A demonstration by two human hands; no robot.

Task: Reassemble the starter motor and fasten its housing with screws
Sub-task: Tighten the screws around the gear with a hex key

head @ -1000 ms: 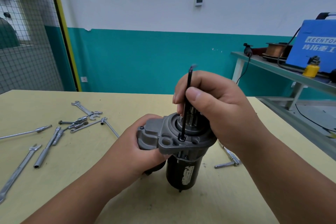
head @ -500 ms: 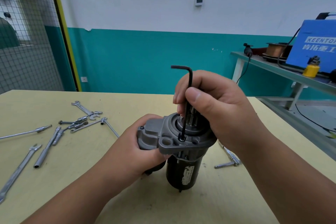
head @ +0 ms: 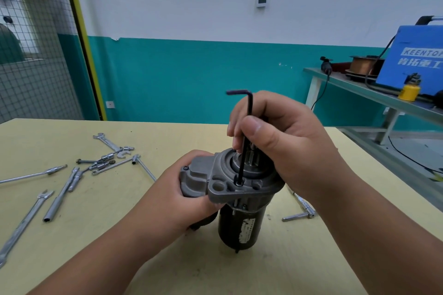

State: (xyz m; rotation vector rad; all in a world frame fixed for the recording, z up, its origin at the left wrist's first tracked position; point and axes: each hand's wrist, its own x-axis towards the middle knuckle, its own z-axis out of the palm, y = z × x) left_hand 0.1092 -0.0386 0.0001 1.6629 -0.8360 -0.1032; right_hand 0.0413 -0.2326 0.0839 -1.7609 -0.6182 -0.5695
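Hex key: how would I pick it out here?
On the yellow table, find the starter motor standing at the centre. The right hand pinches the hex key, its tip in a screw on top. It alone is black and L-bent; the wrenches lying left are silver.

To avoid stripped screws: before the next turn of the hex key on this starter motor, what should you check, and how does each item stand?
1. Tip of key seated in screw: ok.
2. Shaft of key near upright: ok.
3. Housing of motor gripped by left hand: ok.
4. Shaft of key pinched by right hand: ok.
5. Base of motor standing on table: ok.
6. Whether screw is fully tight: cannot tell.
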